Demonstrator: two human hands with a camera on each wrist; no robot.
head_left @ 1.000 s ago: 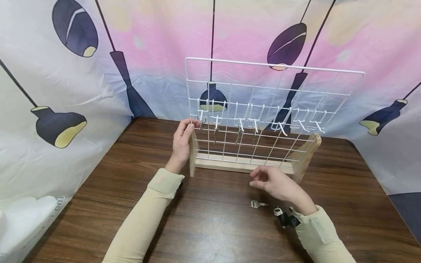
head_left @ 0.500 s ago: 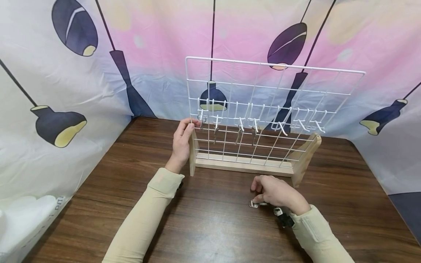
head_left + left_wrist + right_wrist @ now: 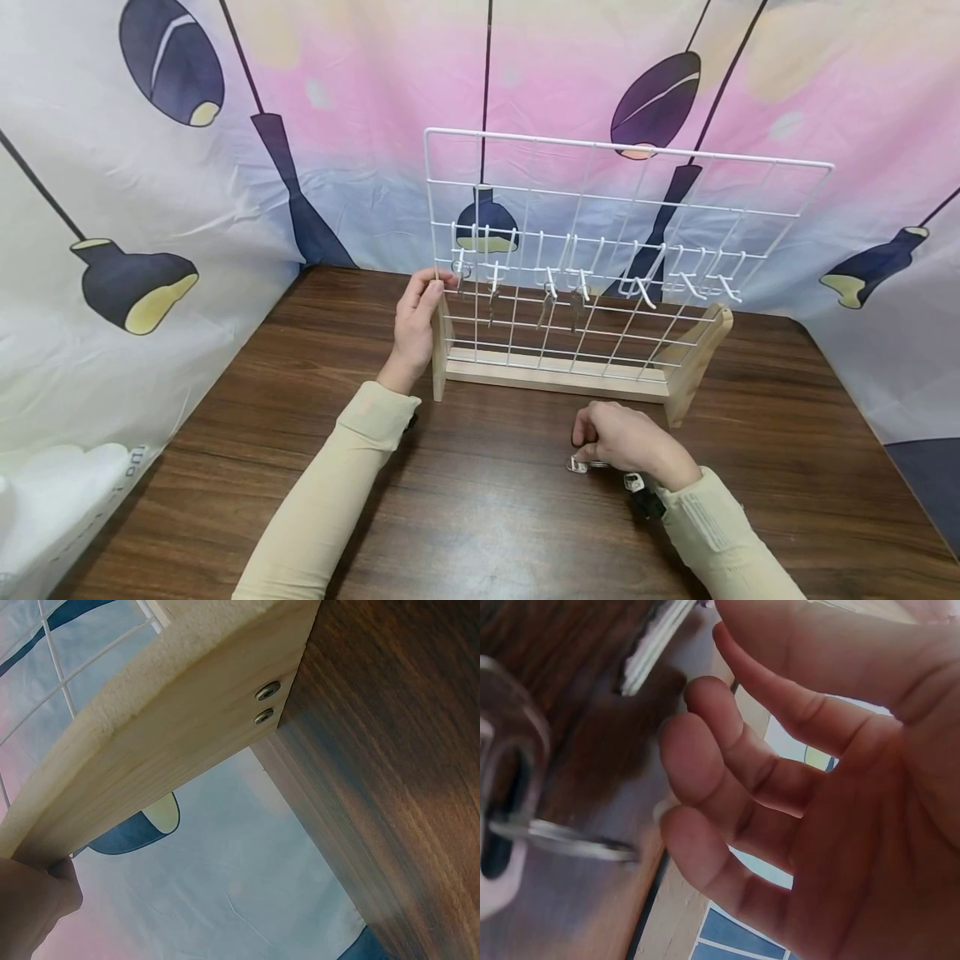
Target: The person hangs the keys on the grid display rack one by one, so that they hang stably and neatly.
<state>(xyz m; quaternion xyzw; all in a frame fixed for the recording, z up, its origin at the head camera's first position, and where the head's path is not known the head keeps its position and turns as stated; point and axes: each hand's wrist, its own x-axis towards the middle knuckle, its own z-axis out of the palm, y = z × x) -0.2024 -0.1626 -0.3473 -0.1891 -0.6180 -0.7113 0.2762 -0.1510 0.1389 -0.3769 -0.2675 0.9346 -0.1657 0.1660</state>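
My left hand grips the top of the left wooden upright of a white wire grid rack. In the left wrist view, a finger wraps the wood's end. Low over the table, my right hand pinches a silver key between thumb and index finger; its other fingers are loosely curled. The right wrist view shows this key's blade by the thumb, the pinch itself partly out of frame. A second key with a ring lies by the right wrist. Several keys hang from the rack's left hooks.
White hooks on the rack's right side carry no keys. The rack's wooden base stands on the brown wooden table. A patterned cloth hangs behind, and a white plastic bag is at the left.
My right hand has come down and towards me from near the rack's base, onto the key, and now pinches it. The left hand keeps its hold on the upright.
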